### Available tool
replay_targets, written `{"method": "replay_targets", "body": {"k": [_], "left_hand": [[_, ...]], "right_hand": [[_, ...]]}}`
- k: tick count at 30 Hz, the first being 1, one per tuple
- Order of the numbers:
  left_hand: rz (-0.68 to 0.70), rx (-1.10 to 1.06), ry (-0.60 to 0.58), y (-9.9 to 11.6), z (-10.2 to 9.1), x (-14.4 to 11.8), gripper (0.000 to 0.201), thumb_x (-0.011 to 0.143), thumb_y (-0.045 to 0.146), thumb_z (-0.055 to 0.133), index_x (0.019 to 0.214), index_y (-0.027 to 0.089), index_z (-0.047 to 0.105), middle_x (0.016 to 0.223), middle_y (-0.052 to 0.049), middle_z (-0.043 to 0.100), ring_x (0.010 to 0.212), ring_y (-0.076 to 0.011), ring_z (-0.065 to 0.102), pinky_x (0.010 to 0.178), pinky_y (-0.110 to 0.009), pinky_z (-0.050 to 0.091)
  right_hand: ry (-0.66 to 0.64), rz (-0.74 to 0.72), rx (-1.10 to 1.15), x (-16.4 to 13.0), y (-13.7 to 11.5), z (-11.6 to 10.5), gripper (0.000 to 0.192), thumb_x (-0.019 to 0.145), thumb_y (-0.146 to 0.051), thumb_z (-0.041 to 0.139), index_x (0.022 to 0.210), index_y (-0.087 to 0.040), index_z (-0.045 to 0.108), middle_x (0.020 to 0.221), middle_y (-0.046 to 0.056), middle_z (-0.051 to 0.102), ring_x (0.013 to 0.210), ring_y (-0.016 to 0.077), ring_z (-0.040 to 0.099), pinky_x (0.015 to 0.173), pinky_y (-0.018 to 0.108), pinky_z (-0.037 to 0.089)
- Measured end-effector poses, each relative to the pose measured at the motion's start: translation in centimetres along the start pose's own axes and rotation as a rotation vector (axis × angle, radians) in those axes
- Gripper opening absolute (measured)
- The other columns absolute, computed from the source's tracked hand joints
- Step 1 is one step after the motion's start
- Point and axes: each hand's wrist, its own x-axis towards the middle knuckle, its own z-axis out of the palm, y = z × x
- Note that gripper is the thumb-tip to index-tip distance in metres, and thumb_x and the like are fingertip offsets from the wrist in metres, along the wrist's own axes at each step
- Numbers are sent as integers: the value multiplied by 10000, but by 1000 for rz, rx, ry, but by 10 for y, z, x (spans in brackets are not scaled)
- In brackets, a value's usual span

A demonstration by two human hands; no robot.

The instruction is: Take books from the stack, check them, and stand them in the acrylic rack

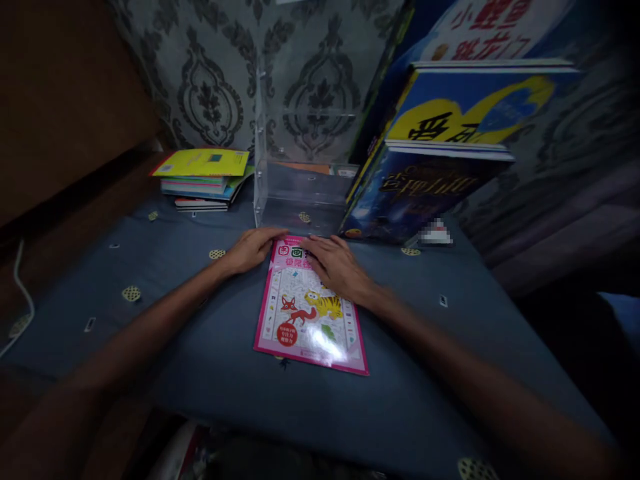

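Head view: 1 pink book (309,320) flat; left hand (253,248) & right hand (336,267) press its top, fingers spread.

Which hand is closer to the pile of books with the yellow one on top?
The left hand. It rests at the pink book's top left corner, below and right of the pile. The right hand lies on the pink cover, farther right.

Head view, looking down, close over table (200,373).
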Motion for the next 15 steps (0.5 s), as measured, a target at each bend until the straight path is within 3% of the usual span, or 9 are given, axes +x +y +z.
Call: {"method": "replay_targets", "body": {"k": [6,11,15], "left_hand": [[10,-56,10,-7,3,-3,500,916,105,392,1387,134,556,1290,-101,708,1192,-194,664,1041,-362,508],[41,-33,4,-8,6,-4,491,919,107,395,1384,117,553,1276,-108,713,1198,-196,657,1049,-367,499],[41,5,-7,-7,7,-5,447,958,156,410,1381,135,553,1293,-105,704,1225,-202,638,1059,-379,489]], "right_hand": [[-51,-210,38,21,-44,10,372,1011,-190,397,1266,-146,664,1280,141,708,1326,285,556,1129,514,399],[-105,-276,119,3,-67,11,384,981,-164,448,1293,-189,670,1353,125,672,1348,280,545,1105,535,439],[-157,-321,119,-22,-87,12,411,987,-183,452,1358,-147,625,1439,144,598,1406,286,491,1139,543,424]]}}
